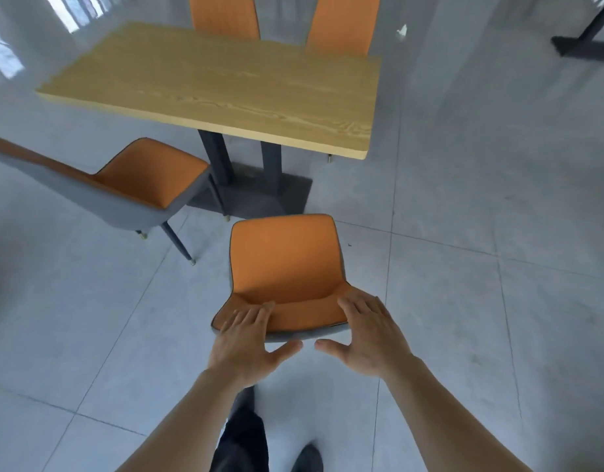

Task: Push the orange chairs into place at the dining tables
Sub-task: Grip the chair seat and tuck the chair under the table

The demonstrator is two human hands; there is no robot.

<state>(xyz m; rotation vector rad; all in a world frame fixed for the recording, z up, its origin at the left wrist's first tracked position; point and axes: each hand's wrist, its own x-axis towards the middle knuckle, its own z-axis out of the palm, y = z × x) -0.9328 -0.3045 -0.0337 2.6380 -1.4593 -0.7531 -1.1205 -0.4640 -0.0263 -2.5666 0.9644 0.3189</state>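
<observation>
Right now both hands sit on the top edge of the near orange chair (pixel 283 267), which stands on the tiled floor (pixel 464 267) short of the wooden dining table (pixel 225 86), seat facing the table's near edge but not yet under it. Left hand (pixel 247 338) lies w/ fingers draped over the backrest onto the orange side, thumb behind on the grey shell. Right hand (pixel 368 332) does the same at the other corner; fingers look fairly straight, more resting/pressing than clamped.

Handling, my guess: padded shell on thin metal legs, so light-ish and stiff. Glossy tile should let the leg tips slide, but a grout line could catch one and tip the chair fwd. Best hold is where the hands are, top of backrest, one per corner, pushing low and level, straight ahead.

A second chair (pixel 133 182) stands left, angled, seat corner near the table's dark pedestal base (pixel 259 195); it needs the same. Two far chairs (pixel 225 15) look tucked in already.
</observation>
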